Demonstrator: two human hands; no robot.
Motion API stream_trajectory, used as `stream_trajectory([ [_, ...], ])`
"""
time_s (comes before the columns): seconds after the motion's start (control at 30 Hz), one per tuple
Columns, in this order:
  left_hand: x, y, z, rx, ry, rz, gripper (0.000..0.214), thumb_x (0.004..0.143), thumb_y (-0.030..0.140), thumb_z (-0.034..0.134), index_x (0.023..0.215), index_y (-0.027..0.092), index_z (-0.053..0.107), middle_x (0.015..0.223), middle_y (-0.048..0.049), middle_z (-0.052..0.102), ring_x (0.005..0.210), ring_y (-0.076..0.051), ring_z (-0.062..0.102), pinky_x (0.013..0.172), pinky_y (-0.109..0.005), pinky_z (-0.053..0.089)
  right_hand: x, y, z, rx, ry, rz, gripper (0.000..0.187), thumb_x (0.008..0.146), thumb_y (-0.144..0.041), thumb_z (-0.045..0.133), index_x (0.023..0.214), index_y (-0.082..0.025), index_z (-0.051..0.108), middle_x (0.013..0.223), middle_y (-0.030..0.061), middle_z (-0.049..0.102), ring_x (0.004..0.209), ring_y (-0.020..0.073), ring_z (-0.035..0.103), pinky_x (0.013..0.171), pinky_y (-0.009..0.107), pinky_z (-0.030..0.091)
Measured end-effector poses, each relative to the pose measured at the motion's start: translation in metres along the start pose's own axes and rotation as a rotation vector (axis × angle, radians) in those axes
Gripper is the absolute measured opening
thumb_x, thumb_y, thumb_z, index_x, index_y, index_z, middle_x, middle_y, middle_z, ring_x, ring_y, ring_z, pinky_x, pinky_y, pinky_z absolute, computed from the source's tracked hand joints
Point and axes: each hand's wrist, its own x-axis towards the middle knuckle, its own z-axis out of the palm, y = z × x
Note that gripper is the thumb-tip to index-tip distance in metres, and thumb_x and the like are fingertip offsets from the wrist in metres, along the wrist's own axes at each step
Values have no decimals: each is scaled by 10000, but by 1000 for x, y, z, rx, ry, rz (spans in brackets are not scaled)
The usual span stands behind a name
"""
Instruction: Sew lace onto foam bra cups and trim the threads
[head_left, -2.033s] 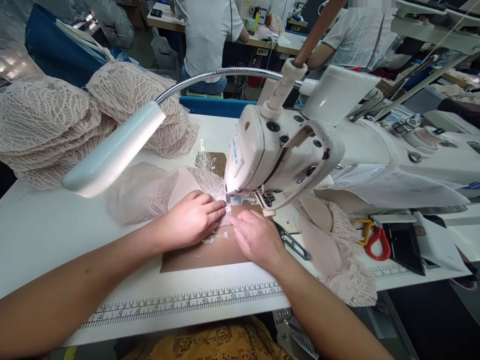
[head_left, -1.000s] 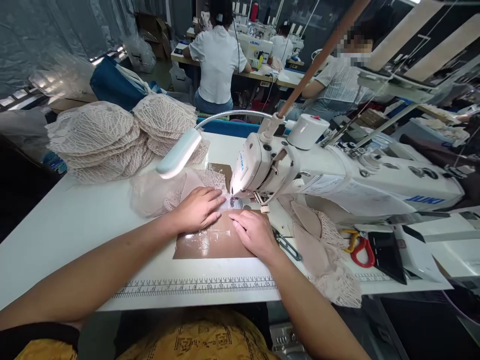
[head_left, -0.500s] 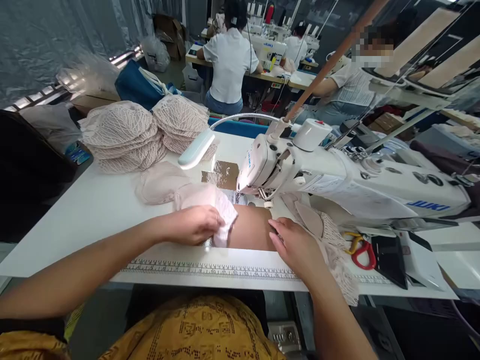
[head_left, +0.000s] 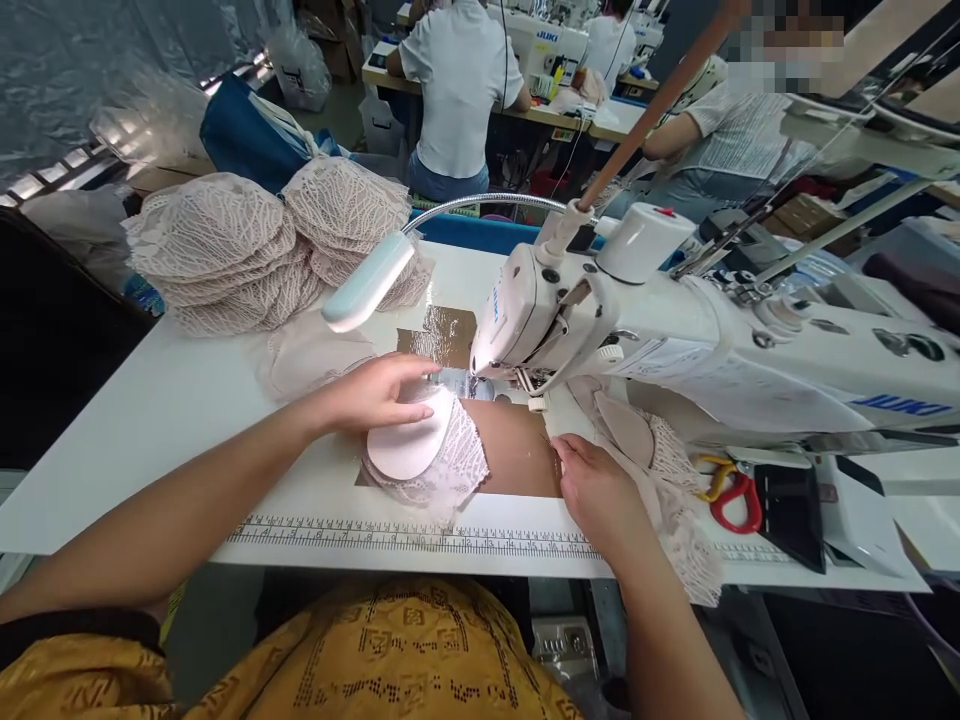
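A white oval bra-cup pad [head_left: 409, 440] lies on a piece of pale lace [head_left: 465, 455], left of the sewing machine's needle. My left hand [head_left: 375, 390] rests at the pad's upper edge, its fingers stretched out and its thumb on the pad. Beneath the lace is a brown sheet [head_left: 517, 450] on the machine bed. My right hand [head_left: 604, 490] is at the sheet's right edge with its fingers pressed together; what they hold, if anything, is too small to make out. The white sewing machine [head_left: 517, 310] stands just beyond both hands.
Stacks of lace cups [head_left: 214, 250] sit at the back left, near a lamp [head_left: 371, 283]. More lace pieces [head_left: 660, 455] lie right of my right hand, beside red-and-yellow scissors [head_left: 739, 500]. A printed ruler [head_left: 420, 540] runs along the table's front. Other people work behind.
The lace piece has been laid flat, showing the white pad on top. My left hand has opened from its grip and moved up and slightly left. My right hand's fingers have drawn together.
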Motion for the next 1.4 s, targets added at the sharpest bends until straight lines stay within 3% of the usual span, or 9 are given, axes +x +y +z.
stream_trajectory([
  [0.13, 16, -9, 5, -171, -93, -135, 639, 758, 375, 688, 1342, 166, 533, 1268, -107, 637, 1098, -262, 621, 912, -347, 492, -2, 2, 1, 54, 126, -2, 250, 920, -151, 429, 966, -147, 674, 1043, 122, 711, 890, 255, 673, 745, 358, 545],
  [0.3, 13, -9, 8, -411, -130, -156, 304, 734, 333, 704, 971, 144, 673, 915, -35, 694, 789, -178, 642, 654, -239, 475, 0, -9, -5, 239, 228, 26, 259, 963, -218, 412, 1097, -157, 624, 984, 98, 740, 869, 217, 703, 750, 326, 558],
  [0.4, 10, -8, 8, -535, -118, -176, 255, 711, 339, 730, 854, 138, 664, 823, -17, 666, 732, -156, 619, 612, -222, 453, 16, -28, -12, 406, 117, 62, 321, 980, -252, 384, 1229, -184, 574, 997, 75, 741, 875, 203, 705, 740, 311, 556],
  [0.53, 7, -7, 13, -710, -172, -191, 294, 723, 348, 737, 936, 149, 695, 847, -25, 693, 749, -167, 641, 663, -252, 491, 50, -54, -22, 597, -65, -19, 380, 990, -329, 381, 1312, -215, 548, 1251, 78, 655, 1143, 230, 614, 923, 362, 513],
  [0.73, 7, -12, 24, -769, -168, -88, 343, 815, 406, 681, 1017, 136, 740, 949, -69, 735, 870, -212, 671, 787, -311, 518, 85, -71, -24, 806, -140, 13, 379, 964, -371, 442, 1262, -224, 624, 1212, 81, 672, 1141, 239, 609, 985, 411, 478],
  [0.87, 8, -15, 27, -739, -129, -67, 347, 812, 417, 690, 974, 116, 748, 918, -84, 732, 834, -207, 661, 744, -293, 509, 92, -75, -17, 998, -166, 73, 347, 897, -333, 548, 1210, -224, 650, 1197, 78, 681, 1096, 233, 629, 949, 401, 499],
  [0.97, 8, -15, 27, -719, -136, -72, 326, 808, 399, 693, 938, 104, 741, 849, -72, 710, 757, -178, 627, 675, -266, 482, 91, -76, -11, 1118, -188, 109, 306, 875, -314, 567, 1145, -204, 658, 1015, 58, 711, 903, 191, 657, 812, 337, 534],
  [1.1, 9, -11, 27, -743, -201, -66, 313, 817, 392, 682, 906, 96, 729, 745, -34, 646, 658, -133, 547, 575, -233, 413, 89, -75, -6, 1120, -236, 83, 246, 883, -308, 569, 1089, -204, 653, 803, 3, 634, 724, 145, 584, 686, 278, 490],
  [1.4, 11, -12, 26, -790, -326, -54, 333, 819, 403, 690, 695, 97, 646, 602, 22, 471, 550, -80, 383, 480, -214, 282, 90, -76, -3, 1074, -180, 25, 203, 870, -292, 597, 1031, -198, 676, 914, 42, 697, 818, 184, 627, 767, 335, 508],
])
